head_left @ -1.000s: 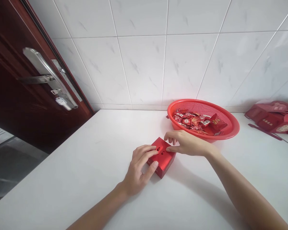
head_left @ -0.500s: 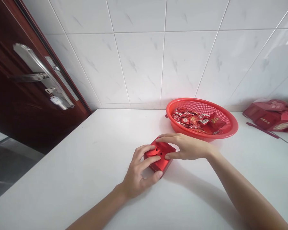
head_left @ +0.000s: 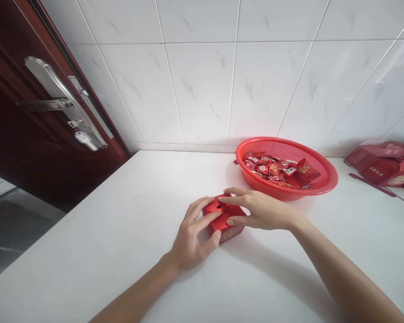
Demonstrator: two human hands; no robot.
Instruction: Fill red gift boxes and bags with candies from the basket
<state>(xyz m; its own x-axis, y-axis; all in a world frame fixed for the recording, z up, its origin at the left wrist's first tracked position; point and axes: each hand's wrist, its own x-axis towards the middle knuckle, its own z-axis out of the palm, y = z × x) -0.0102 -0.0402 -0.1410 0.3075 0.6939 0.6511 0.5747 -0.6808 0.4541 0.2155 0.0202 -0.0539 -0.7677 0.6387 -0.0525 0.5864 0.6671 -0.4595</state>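
A small red cardboard gift box (head_left: pixel 234 233) stands upright on the white table, with a gold pattern on its front side. Its top flaps are folded inward, with a small dark gap at their middle. My left hand (head_left: pixel 191 237) grips the box's left side, thumb at the near edge and fingers over the top. From the right, my right hand (head_left: pixel 264 210) holds the top flaps, with the thumb on the near flap and the fingers across the far ones. Part of the top is hidden under the fingers.
Behind the box, a red plastic basket (head_left: pixel 286 192) holds several red-wrapped sweets (head_left: pixel 274 168). More red cardboard boxes (head_left: pixel 384 166) lie at the far right beside a dark red strip (head_left: pixel 372 185). A tiled wall (head_left: pixel 202 94) backs the table; a door with keys (head_left: pixel 84 139) is left.
The box has turned a little, so its patterned front side now shows. My fingers have shifted slightly on the flaps, and the flaps lie closer together. The view has moved slightly.
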